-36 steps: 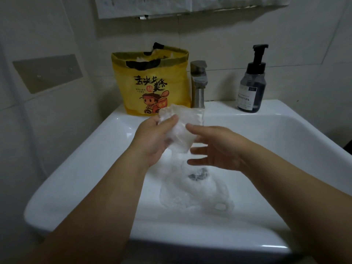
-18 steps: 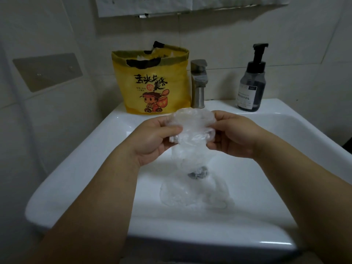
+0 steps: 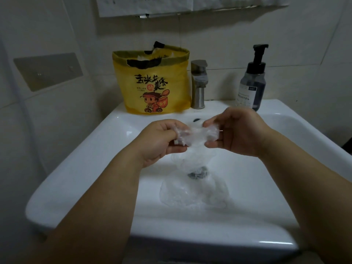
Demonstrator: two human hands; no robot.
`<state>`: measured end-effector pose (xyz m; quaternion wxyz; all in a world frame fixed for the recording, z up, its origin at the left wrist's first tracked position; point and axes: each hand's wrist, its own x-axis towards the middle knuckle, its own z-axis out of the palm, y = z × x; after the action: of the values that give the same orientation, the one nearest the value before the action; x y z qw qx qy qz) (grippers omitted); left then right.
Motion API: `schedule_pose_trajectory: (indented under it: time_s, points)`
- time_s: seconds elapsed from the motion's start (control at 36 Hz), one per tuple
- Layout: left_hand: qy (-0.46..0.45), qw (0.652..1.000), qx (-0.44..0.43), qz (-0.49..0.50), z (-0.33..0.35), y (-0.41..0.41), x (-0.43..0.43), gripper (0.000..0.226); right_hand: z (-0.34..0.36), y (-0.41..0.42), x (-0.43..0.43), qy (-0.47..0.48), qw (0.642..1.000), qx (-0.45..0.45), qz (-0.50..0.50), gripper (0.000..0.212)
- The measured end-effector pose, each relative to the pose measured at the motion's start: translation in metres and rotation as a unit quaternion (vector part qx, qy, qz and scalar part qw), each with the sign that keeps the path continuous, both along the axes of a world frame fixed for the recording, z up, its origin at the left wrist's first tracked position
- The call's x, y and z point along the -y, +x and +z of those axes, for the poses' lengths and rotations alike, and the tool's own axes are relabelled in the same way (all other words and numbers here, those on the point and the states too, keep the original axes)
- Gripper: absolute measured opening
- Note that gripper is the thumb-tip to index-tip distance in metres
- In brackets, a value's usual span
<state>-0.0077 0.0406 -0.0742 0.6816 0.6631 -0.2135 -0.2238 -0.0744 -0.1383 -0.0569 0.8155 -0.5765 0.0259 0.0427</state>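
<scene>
Pinched clear plastic bag [image 3: 198,134] in curled fingers of left hand [image 3: 162,142] and right hand [image 3: 241,134], over sink [image 3: 91,162]. Trailed into basin toward 6 o'clock. Stuffed with white plastic: yellow bag [image 3: 152,84], 11 o'clock.

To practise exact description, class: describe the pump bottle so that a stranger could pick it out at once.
Find the white sink below the tiled wall. On its back ledge, right of the metal tap, stands the pump bottle. Unlike the yellow bag left of the tap, it is dark and see-through, with a black pump and a white label.
</scene>
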Motion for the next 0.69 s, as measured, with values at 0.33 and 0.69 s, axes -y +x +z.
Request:
schedule_pose_trajectory:
  time_s: [0.33, 0.69]
  points:
    - [0.090, 0.982, 0.122, 0.115, -0.002, 0.000, 0.004, 0.014, -0.015, 0.007, -0.014, -0.339, 0.925, 0.091, -0.148, 0.012]
    - [0.088, 0.963, 0.225, 0.118, -0.004, 0.002, 0.000, 0.031, -0.013, 0.005, -0.005, -0.398, 0.903, 0.097, -0.126, 0.057]
